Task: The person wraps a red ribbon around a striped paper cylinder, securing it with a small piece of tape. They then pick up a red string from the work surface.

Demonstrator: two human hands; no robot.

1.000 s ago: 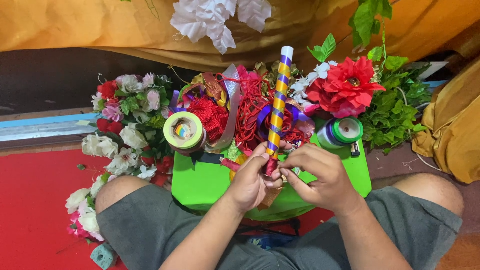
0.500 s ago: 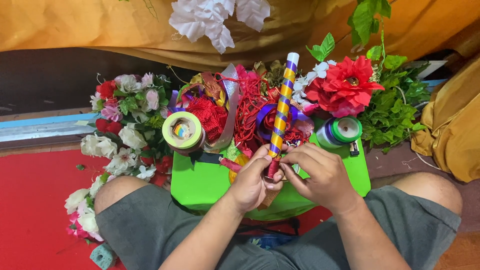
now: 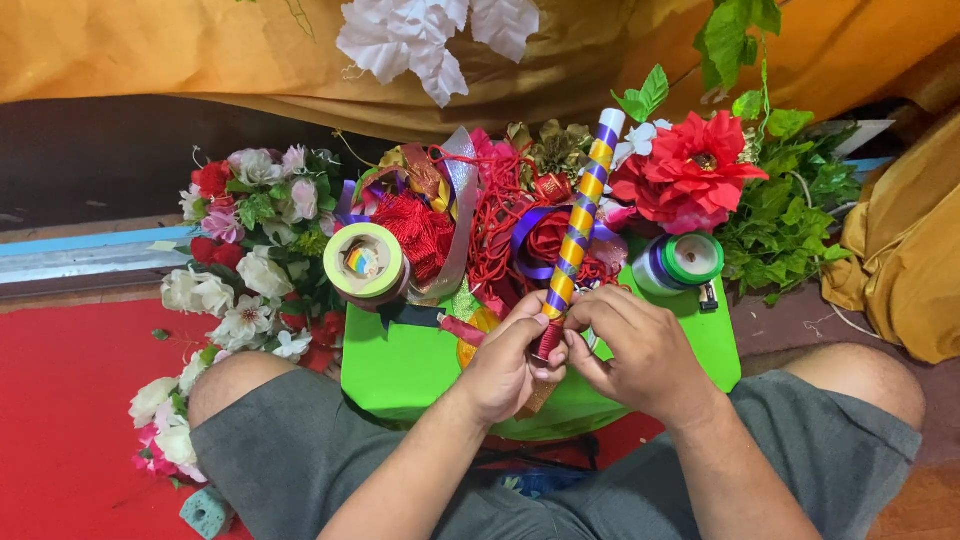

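Purple-and-yellow spiral-wrapped stick (image 3: 580,225) tilts slightly further right than before | left hand (image 3: 510,362), right hand (image 3: 640,350) fingers clamped on its red-wrapped base | wrapping continues.

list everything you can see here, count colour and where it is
striped stick: 1, purple and yellow spiral with a red lower end, upright at centre, held by both hands
green box: 1, bright green, on the lap under the hands
tape roll: 1, pale green, box's left corner
ribbon spools: a small stack, green and purple, box's right corner
ribbon and cord pile: 1 tangle, red, purple, gold, behind the box
red flower: 1 large, right of the stick
flower bunch: many, white, pink, red, on the left
leaves: green, far right
red mat: 1, lower left
orange cloth: across the top
left hand: pinching the stick's base
right hand: on the stick's base
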